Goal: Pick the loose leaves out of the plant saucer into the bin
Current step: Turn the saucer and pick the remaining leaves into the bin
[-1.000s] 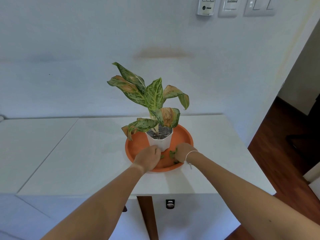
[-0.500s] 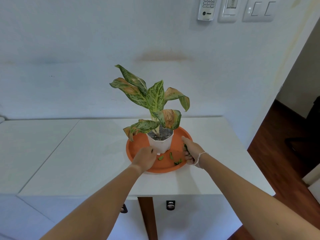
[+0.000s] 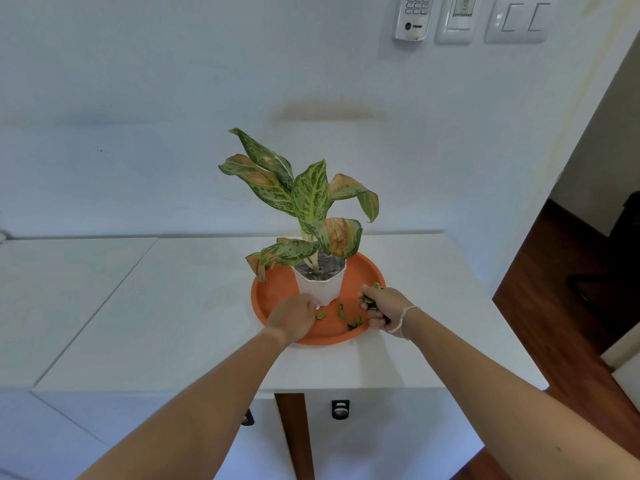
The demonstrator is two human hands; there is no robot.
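Note:
An orange plant saucer (image 3: 273, 289) sits on the white cabinet top with a white pot (image 3: 320, 287) and a speckled leafy plant (image 3: 308, 199) in it. Three loose green leaf pieces (image 3: 341, 311) lie on the saucer's front, between my hands. My right hand (image 3: 384, 308) is at the saucer's right rim, fingers closed around a bunch of green leaf bits. My left hand (image 3: 292, 317) rests on the saucer's front-left, fingertips against the base of the pot; whether it grips anything is hidden. No bin is in view.
The white cabinet top (image 3: 173, 306) stretches left, with its front edge just below my wrists. A white wall stands behind with a keypad (image 3: 414, 17) and switches (image 3: 517, 19). A wooden floor (image 3: 568, 292) and doorway lie to the right.
My right hand moved from the middle front of the saucer to its right rim and closed on leaf bits. The left hand barely shifted by the pot.

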